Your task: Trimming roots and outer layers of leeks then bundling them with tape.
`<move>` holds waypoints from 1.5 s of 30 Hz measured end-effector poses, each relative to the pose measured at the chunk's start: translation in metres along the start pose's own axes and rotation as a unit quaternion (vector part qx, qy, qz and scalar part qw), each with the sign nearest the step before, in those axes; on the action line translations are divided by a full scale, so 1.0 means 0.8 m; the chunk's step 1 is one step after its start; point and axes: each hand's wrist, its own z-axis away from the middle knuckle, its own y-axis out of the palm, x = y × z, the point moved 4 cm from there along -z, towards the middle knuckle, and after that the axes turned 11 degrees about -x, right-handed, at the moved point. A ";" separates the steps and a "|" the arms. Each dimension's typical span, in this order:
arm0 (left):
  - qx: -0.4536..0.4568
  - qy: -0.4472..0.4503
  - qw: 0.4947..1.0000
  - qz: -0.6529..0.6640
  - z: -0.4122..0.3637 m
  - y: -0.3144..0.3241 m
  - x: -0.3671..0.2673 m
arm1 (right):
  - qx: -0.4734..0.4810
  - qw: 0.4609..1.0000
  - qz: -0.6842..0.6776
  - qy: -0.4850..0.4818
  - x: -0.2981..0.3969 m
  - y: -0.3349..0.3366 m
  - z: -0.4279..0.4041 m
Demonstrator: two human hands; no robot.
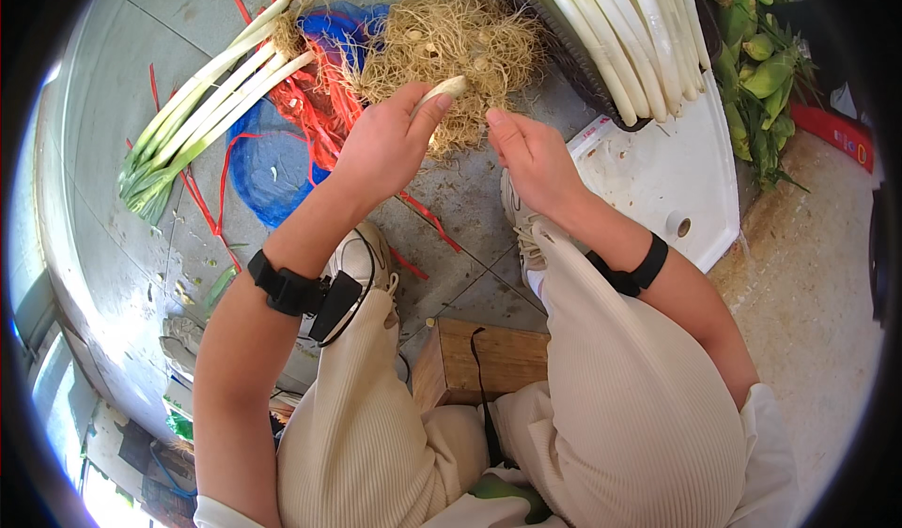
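Observation:
My left hand [384,140] grips a large green onion, whose trimmed white end [451,87] sticks out past the thumb. The rest of that stalk is hidden by the hand and forearm. Close by on the right, my right hand [532,161] is curled with its thumb against the index finger. Nothing shows in it, though its inner side is hidden. Beyond both hands lies a heap of cut onion roots [458,42]. Several untrimmed green onions [211,98], roots still on, rest on the floor at the left.
A dark basket [564,63] holds white onion stalks [627,42], above a white tray [655,183]. Corn cobs in husks [764,70] lie at far right. Blue mesh [268,168], red plastic [310,98] and red ties [430,218] litter the floor. A wooden box [486,359] stands between my legs.

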 end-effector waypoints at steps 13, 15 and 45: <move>-0.019 -0.012 1.000 0.002 -0.002 0.007 0.007 | -0.023 0.999 0.020 0.013 0.004 0.000 0.000; -0.054 0.015 0.998 0.025 -0.001 0.007 0.005 | -0.025 0.999 0.024 0.014 0.006 0.000 -0.001; -0.033 0.123 0.992 -0.014 -0.015 -0.010 0.017 | 0.024 0.999 0.004 -0.027 -0.017 0.014 -0.017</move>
